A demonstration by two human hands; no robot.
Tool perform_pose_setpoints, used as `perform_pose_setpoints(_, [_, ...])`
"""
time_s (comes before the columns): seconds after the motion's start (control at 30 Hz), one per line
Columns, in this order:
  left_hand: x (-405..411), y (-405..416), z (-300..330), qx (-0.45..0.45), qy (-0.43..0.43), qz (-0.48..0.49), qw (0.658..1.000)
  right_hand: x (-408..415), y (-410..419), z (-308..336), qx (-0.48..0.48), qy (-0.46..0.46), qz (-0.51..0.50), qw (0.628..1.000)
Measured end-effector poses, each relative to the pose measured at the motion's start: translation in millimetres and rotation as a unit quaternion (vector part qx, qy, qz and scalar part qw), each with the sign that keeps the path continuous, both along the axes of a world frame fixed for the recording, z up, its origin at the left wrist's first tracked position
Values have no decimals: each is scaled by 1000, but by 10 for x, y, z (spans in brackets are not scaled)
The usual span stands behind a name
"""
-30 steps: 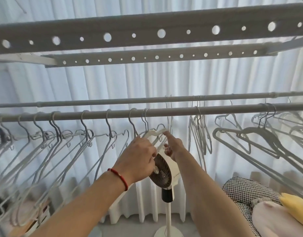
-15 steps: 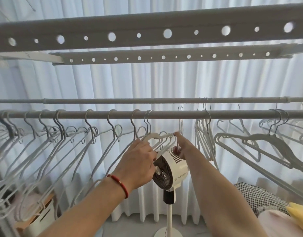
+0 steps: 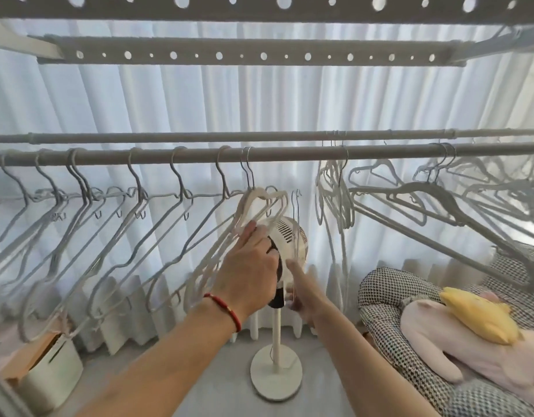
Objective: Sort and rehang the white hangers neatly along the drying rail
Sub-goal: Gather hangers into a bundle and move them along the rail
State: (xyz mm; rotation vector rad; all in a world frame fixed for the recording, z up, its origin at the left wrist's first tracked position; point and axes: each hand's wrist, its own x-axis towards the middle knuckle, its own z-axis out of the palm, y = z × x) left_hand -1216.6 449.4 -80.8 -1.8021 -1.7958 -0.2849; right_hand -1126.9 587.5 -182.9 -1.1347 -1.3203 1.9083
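Note:
The near drying rail [image 3: 290,153] runs across at chest height, with the far rail [image 3: 199,136] just behind it. Several white hangers [image 3: 133,212] hang spaced along its left part. My left hand [image 3: 250,266], a red cord on its wrist, grips a bunch of white hangers [image 3: 259,197] whose hooks sit on the near rail. My right hand [image 3: 302,290] holds one white hanger [image 3: 296,224] edge-on and upright, its hook below the rail and free of it. A tight cluster of hangers [image 3: 335,194] hangs to the right, and tilted tangled hangers [image 3: 440,203] lie beyond that.
A white standing fan [image 3: 293,236] stands right behind my hands, its round base [image 3: 276,374] on the floor. A houndstooth cushion [image 3: 386,299] with a pink and yellow plush toy [image 3: 470,329] lies at right. A box [image 3: 49,362] sits lower left. Perforated bars [image 3: 259,54] run overhead.
My right hand has dropped lower with the single hanger, whose hook now hangs below the rail. My left hand stays on the bunch. The view has tilted downward.

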Motion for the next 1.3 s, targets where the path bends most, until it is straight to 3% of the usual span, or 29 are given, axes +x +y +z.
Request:
perform_pose_setpoints(0.13, [153, -5, -342, -30, -99, -51, 993, 545, -465, -316, -60, -20, 23, 998])
perform_pose_setpoints(0.2, [276, -43, -584, -70, -190, -50, 978, 836, -634, -547, -82, -54, 37, 994])
perform_pose_setpoints(0.3, [426, -133, -987, -172, -355, 25, 919, 1335, -838, -765, -119, -96, 94, 984])
perform_pose_setpoints(0.4, [480, -218, -1372, -271, -417, 108, 861, 1855, -911, -871, -157, -95, 191, 964])
perform_pose_setpoints(0.53, [510, -442, -1600, -324, -402, 165, 840, 2554, -898, -902, -198, -57, 331, 921])
perform_pose_setpoints(0.6, [559, -584, -1667, -350, -363, 162, 848, 2879, -897, -887, -207, -37, 389, 897])
perform_pose_setpoints(0.67, [664, -788, -1697, -350, -389, 137, 841, 3213, -884, -890, -217, -12, 428, 877])
perform_pose_setpoints(0.77, [852, -1112, -1649, -359, -379, 108, 846, 3490, -824, -931, -198, -5, 448, 872])
perform_pose_setpoints(0.87, [968, -1414, -1316, -357, -330, 106, 867, 3483, -871, -897, -220, -16, 356, 908])
perform_pose_setpoints(0.97, [987, -1689, -859, -333, -365, 148, 857, 3220, -951, -832, -197, 4, 208, 958])
perform_pose_setpoints(1.03, [998, -1833, -518, -347, -427, 176, 816, 2996, -951, -814, -187, 44, 124, 974])
perform_pose_setpoints(1.1, [1009, -1947, -199, -367, -519, 189, 749, 2787, -970, -756, -183, 64, 93, 977])
perform_pose_setpoints(1.17, [1029, -2012, 81, -359, -596, 192, 692, 2622, -1023, -683, -149, 33, 101, 983])
perform_pose_setpoints(1.3, [953, -1954, 474, -277, -693, 238, 622, 2450, -1110, -599, -105, -20, 103, 989])
